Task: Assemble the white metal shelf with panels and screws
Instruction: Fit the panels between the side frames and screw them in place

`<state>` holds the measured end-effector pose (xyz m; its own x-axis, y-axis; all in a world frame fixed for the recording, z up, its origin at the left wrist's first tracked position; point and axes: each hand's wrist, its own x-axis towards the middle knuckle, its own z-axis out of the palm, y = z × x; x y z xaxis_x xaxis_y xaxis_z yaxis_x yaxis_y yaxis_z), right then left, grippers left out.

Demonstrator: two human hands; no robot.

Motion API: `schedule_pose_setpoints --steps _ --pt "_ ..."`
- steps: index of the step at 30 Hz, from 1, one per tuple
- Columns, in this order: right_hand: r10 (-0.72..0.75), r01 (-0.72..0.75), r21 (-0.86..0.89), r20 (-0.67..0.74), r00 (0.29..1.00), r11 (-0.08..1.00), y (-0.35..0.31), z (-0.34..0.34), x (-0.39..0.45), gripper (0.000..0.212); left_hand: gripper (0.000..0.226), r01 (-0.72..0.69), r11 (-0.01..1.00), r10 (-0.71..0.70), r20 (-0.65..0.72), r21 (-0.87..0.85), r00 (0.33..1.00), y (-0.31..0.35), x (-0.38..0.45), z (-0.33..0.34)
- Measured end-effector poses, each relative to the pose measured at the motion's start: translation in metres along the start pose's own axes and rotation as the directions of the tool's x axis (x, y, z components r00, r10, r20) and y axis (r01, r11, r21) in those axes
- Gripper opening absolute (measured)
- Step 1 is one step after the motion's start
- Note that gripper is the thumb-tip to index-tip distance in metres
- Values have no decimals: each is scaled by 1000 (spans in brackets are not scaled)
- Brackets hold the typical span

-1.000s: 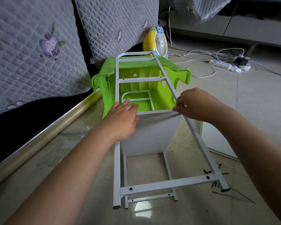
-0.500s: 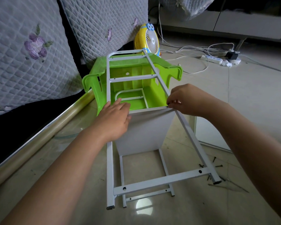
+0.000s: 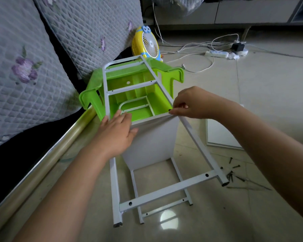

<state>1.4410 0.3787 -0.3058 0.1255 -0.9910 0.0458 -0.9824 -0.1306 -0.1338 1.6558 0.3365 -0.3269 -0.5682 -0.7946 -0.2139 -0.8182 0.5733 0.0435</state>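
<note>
Both hands sit at the panel's (image 3: 152,142) top edge: my left (image 3: 118,135) lies flat steadying it, my right (image 3: 191,103), nearer the frame rail (image 3: 196,142), pinches a screw (image 3: 169,111) there.

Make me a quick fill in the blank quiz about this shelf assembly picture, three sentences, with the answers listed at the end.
1. The left hand lies flat on the white ____ held between the two side frames.
2. The right hand pinches a small dark ____ at the rail of the near side frame.
3. The far end of the frame leans on a ____ plastic stool.

Missing words: panel; screw; green
</note>
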Motion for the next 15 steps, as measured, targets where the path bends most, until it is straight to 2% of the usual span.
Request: schedule_pose_setpoints --steps 4,7,11,15 --pt "117 -115 84 -20 993 990 33 7 -25 33 60 -93 996 92 -43 -5 995 31 -1 -16" --pt "292 -305 90 134 947 948 61 36 -53 34 60 -233 972 234 -86 24 968 71 12 -25" --pt "427 -471 -2 425 798 882 89 97 -91 37 57 -316 948 317 -129 29 939 112 32 -25" --pt "470 -487 -163 630 618 858 101 159 -132 32 55 -415 908 418 -63 60 906 129 41 -11"
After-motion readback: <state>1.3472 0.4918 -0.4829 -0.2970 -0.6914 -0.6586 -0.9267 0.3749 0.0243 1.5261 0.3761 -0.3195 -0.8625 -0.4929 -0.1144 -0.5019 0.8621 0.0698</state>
